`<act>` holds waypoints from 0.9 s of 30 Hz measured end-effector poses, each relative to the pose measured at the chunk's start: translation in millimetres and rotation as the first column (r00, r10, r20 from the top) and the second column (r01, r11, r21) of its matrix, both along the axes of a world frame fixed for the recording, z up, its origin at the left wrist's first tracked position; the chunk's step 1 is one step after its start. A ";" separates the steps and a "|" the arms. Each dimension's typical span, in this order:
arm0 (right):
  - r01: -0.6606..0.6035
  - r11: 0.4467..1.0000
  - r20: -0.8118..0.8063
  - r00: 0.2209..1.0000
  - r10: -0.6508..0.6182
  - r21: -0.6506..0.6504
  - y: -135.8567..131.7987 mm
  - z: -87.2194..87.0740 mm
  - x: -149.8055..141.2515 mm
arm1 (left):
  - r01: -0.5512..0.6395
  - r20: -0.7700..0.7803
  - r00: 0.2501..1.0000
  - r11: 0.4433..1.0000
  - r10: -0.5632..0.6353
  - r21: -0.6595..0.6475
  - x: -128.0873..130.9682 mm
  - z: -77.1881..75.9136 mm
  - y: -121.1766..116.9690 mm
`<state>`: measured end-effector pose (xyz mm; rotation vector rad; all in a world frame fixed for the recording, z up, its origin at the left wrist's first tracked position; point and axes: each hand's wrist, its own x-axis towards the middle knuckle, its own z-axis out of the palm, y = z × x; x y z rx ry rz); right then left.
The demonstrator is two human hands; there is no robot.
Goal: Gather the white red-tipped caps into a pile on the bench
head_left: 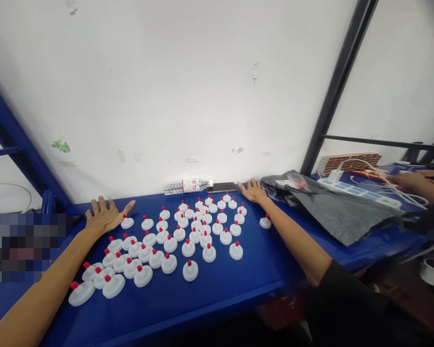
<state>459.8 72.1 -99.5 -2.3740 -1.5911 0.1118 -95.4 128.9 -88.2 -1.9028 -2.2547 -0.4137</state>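
Many white round caps with red tips [188, 248] stand spread over the blue table [231, 284], most with the red tip upward. My left hand [104, 215] rests on the table at the far left, fingers apart, its thumb close to one white cap [127, 222]. On the other side, my right hand [253, 191] lies flat near the back edge, fingers spread and holding nothing. It is beside a dark phone [222, 187]. One white cap [265, 221] stands apart, next to my right forearm.
A clear plastic bottle [188, 186] lies on its side against the wall. To the right are a grey plastic bag [325, 207], a white power strip [361, 193] with cables, and a brick-patterned block [347, 163]. Another person's hands [415, 181] show at the far right.
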 end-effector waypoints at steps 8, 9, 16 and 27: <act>0.012 1.000 -0.016 1.000 -0.012 0.000 -1.4 1.0 -0.4 | 0.007 0.013 1.000 1.000 -0.007 0.016 -1.4 -1.9 1.0; 0.012 1.000 -0.018 1.000 -0.012 0.000 -1.5 1.2 -0.6 | 0.010 0.013 1.000 1.000 -0.011 0.018 -1.7 -2.0 0.9; 0.015 1.000 -0.028 0.999 -0.015 -0.010 -2.0 1.6 -1.0 | 0.012 0.021 1.000 1.000 -0.013 0.027 -3.6 -3.6 2.2; -0.002 0.999 -0.015 1.000 0.001 -0.033 0.5 0.9 1.4 | 0.007 0.081 0.997 1.000 -0.006 -0.012 -5.3 -3.4 3.4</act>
